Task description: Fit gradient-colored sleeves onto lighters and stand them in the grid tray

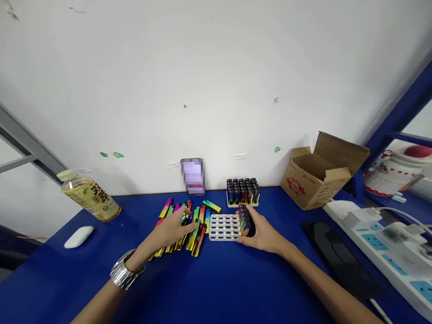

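Note:
Shiny, multicoloured lighters (197,240) lie in a loose pile on the blue table. My left hand (173,231) reaches over the pile with thumb and fingers apart, its fingertips among the lighters. To the right of the pile is a white tray (222,227) with rows of oval holes. One row of lighters (244,220) stands upright along its right end. Wrapped round that end is my right hand (261,231), its thumb at the near corner and its fingers on the far side, gripping the row. Its palm side is partly hidden.
A second tray full of upright lighters (243,191) stands by the wall, near a propped phone (193,177). An open cardboard box (313,177), a black phone (340,258) and a power strip (381,252) lie right. Left are a bottle (89,195) and a white case (78,237).

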Motion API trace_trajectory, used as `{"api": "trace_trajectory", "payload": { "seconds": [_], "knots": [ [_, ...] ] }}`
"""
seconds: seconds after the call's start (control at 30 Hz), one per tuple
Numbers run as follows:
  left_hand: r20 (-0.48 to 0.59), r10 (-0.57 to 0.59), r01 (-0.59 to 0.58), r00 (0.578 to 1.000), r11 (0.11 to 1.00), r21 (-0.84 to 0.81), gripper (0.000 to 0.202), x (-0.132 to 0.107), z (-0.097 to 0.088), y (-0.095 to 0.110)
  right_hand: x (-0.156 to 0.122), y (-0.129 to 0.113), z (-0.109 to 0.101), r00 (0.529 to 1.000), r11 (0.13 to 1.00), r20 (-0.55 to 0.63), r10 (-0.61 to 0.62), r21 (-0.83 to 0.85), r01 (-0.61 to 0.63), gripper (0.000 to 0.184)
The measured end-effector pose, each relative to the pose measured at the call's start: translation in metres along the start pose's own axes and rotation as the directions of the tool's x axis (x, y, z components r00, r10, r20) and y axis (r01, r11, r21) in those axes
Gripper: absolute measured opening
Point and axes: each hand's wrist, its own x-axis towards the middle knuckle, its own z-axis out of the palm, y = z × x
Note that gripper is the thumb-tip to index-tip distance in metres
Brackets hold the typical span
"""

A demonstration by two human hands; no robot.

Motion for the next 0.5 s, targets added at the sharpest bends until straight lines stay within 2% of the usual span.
{"api": "trace_trajectory", "payload": {
  "seconds": [0.13, 0.23, 0.37, 0.5],
  "knots": [
    [0.036, 0.042, -0.045, 0.998, 0.993, 0.109, 0.042, 0.001, 0.003, 0.001, 0.000, -0.001, -0.001, 1.000, 1.000, 0.008, 0.007, -0.002, -0.007, 0.096],
    [0.000, 0.092, -0.092, 0.996, 0.986, 0.137, 0.036, 0.002, 0.003, -0.003, 0.000, 0.000, -0.001, 1.000, 1.000, 0.002, 0.001, -0.003, -0.001, 0.097],
    [-0.081, 0.109, -0.093, 0.991, 0.979, 0.180, 0.048, 0.002, -0.001, -0.019, 0.000, 0.002, 0.000, 1.000, 1.000, -0.005, 0.000, -0.016, 0.000, 0.098],
    [-0.179, 0.119, -0.055, 0.977, 0.943, 0.328, 0.059, 0.000, -0.001, -0.040, 0.000, 0.001, 0.000, 1.000, 0.999, 0.012, 0.023, -0.024, -0.022, 0.098]
  ]
}}
